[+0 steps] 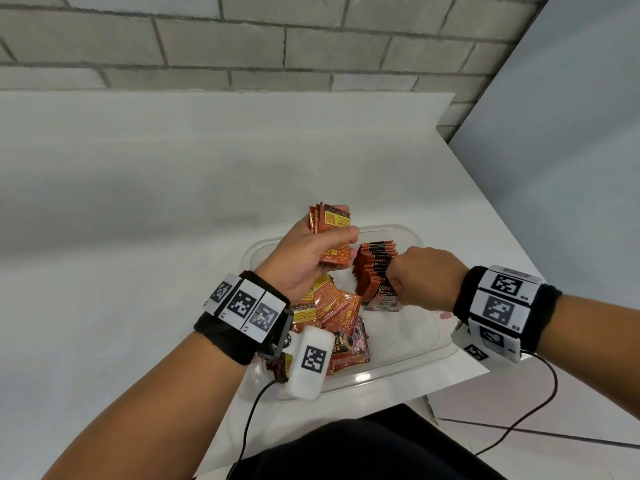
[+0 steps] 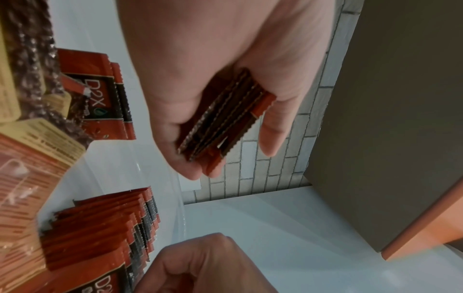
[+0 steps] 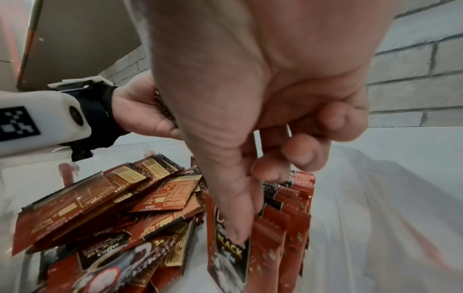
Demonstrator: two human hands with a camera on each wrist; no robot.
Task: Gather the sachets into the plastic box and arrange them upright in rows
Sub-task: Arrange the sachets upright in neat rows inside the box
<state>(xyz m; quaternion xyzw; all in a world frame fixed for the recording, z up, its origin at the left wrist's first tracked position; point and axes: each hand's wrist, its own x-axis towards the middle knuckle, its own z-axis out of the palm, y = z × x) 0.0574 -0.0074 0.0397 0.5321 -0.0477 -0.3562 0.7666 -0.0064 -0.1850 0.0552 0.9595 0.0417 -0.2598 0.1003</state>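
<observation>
Left hand: grasps small stack of red-orange foil sachets above clear plastic box.
Right hand: pinches front sachet of upright row, right of loose pile.

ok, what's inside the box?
Inside the box: an upright row steadied by the right hand, plus a loose pile. The left wrist covers the pile's near end.

A plain indoor workspace: a bare white table against a grey painted brick wall.
</observation>
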